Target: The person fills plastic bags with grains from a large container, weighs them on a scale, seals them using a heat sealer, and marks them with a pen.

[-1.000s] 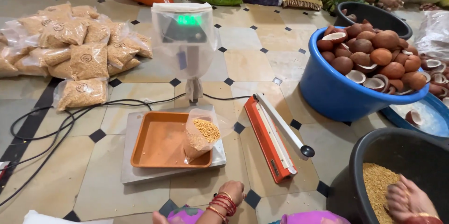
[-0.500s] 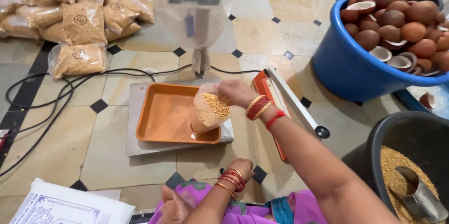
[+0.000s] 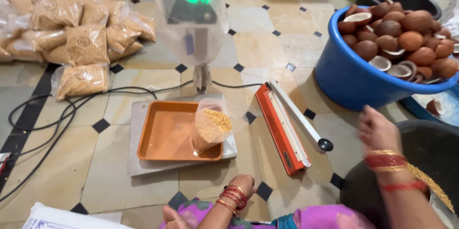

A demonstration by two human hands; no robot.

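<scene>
A clear plastic bag partly filled with yellow grain (image 3: 210,126) stands open on an orange tray (image 3: 162,138), which rests on a flat metal scale (image 3: 138,166). My right hand (image 3: 377,131) is off to the right, blurred, above the rim of a black tub (image 3: 432,145) that holds loose grain (image 3: 430,186); nothing shows in it. My left hand (image 3: 242,186) rests curled on my knee near the bottom edge, just below the scale. Red and gold bangles circle both wrists.
The scale's display (image 3: 191,2) stands wrapped in plastic behind the tray. An orange heat sealer (image 3: 282,131) lies right of the scale. Filled grain bags (image 3: 71,30) are piled far left, with black cables (image 3: 48,114) beside them. A blue tub (image 3: 354,83) holds coconuts (image 3: 406,33).
My right hand has left the top of the grain bag and swung right, to above the black tub. The bag stays standing on the tray. My left hand has not moved.
</scene>
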